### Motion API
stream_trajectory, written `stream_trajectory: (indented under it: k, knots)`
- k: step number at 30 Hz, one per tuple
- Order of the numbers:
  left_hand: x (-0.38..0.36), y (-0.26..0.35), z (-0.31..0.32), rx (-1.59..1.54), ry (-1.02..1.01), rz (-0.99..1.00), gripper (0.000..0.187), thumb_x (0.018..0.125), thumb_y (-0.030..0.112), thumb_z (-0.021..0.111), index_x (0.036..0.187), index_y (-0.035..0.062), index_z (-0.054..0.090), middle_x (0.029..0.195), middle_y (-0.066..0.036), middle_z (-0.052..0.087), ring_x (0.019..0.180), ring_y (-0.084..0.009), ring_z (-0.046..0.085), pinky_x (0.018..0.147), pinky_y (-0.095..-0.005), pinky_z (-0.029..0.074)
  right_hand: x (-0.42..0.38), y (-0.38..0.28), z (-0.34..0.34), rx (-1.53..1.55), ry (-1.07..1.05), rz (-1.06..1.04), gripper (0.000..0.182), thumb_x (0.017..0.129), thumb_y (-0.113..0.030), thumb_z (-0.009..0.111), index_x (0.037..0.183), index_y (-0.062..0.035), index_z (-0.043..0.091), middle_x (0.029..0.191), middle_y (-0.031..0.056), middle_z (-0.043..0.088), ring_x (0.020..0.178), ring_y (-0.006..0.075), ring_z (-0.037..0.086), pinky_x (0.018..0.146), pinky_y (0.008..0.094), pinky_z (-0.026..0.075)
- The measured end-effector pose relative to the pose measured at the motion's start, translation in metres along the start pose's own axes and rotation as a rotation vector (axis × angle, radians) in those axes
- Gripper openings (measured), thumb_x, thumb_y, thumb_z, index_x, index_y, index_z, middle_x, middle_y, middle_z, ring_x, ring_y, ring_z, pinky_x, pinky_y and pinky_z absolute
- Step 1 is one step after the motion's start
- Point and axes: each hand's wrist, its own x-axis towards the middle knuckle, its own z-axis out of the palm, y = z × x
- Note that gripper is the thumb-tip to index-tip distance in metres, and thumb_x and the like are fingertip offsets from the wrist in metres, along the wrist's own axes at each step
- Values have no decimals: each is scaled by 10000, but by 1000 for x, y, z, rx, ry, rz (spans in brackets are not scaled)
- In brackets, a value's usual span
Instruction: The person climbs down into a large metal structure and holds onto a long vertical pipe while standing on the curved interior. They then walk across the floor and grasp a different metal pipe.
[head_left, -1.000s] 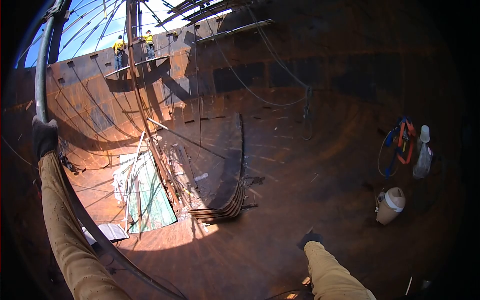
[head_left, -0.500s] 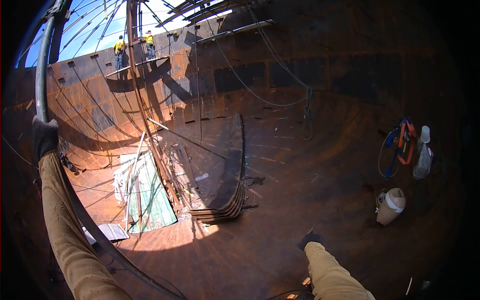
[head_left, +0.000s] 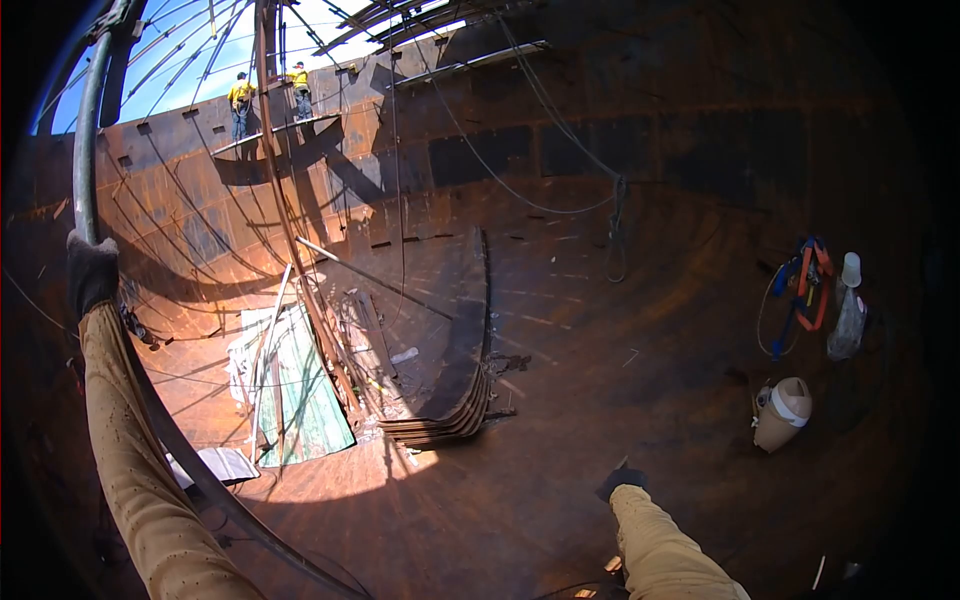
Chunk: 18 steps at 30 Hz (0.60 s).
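Observation:
My left hand [head_left: 93, 272], in a dark glove, is wrapped round a grey metal pole [head_left: 86, 170] that rises along the left edge of the view. My right hand [head_left: 621, 479], also dark-gloved, is low and right of centre, over the rust-brown metal floor [head_left: 560, 430]. It looks closed and compact, and a small thin tip sticks up from it; what it holds, if anything, is too small to make out. Both forearms are in tan sleeves.
Curved stacked metal plates [head_left: 440, 428] lie mid-floor beside green sheets [head_left: 305, 385] and a leaning brown post [head_left: 290, 215]. At right are a beige cooler jug [head_left: 780, 425], a harness [head_left: 815, 285] and a plastic bag [head_left: 847, 325]. Two people [head_left: 240, 95] in yellow shirts stand on a high platform.
The view has shifted very slightly. My hands hold nearly the same positions, and nothing has been taken up or let go.

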Motion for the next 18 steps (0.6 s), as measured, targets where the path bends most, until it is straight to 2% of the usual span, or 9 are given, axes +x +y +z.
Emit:
stream_trajectory:
  k: [2, 5, 11, 14, 17, 18]
  knots:
    - [1, -2, 1, -5, -3, 2, 545, 834, 281, 687, 1260, -31, 551, 1148, -311, 670, 1109, -449, 661, 933, -485, 512, 6, 2, 4, -18, 0, -13, 1008, 906, -492, 577, 1604, 53, 97, 1468, 122, 586, 1287, 281, 621, 1046, 457, 477]
    - [0, 1, -2, -10, -15, -8, 539, 832, 283, 688, 1250, -30, 554, 1144, -312, 669, 1106, -451, 661, 926, -489, 514, 19, 4, 21, 16, 117, -1, 998, 808, -555, 624, 1555, 37, 325, 1385, 154, 639, 1222, 317, 652, 1022, 428, 509]
    - [1, 0, -1, -17, -40, -16, 560, 848, 291, 695, 1277, -40, 552, 1174, -323, 664, 1143, -453, 647, 941, -489, 507, 27, 5, 25, 18, 79, -5, 1013, 817, -578, 621, 1560, 38, 313, 1374, 152, 647, 1228, 312, 649, 1026, 426, 506]
    - [3, -5, 5, -22, -26, -10, 554, 849, 285, 693, 1274, -41, 553, 1169, -318, 666, 1132, -454, 650, 939, -487, 509, 21, 4, 19, -25, 31, -30, 1076, 875, -524, 610, 1599, 68, 78, 1432, 142, 610, 1240, 284, 649, 1024, 445, 497]
    - [3, -5, 6, -14, -14, -5, 554, 850, 281, 691, 1274, -46, 550, 1170, -317, 664, 1129, -457, 650, 944, -485, 508, 21, 4, 20, -15, 40, -27, 1076, 875, -520, 612, 1600, 67, 74, 1427, 156, 611, 1241, 293, 648, 1029, 455, 494]
    - [3, -5, 6, -20, -14, -6, 554, 850, 280, 691, 1274, -48, 549, 1172, -318, 662, 1130, -457, 649, 946, -485, 508, 20, 4, 21, -6, 67, -16, 1072, 856, -556, 618, 1590, 61, 138, 1424, 153, 612, 1246, 297, 642, 1036, 444, 494]
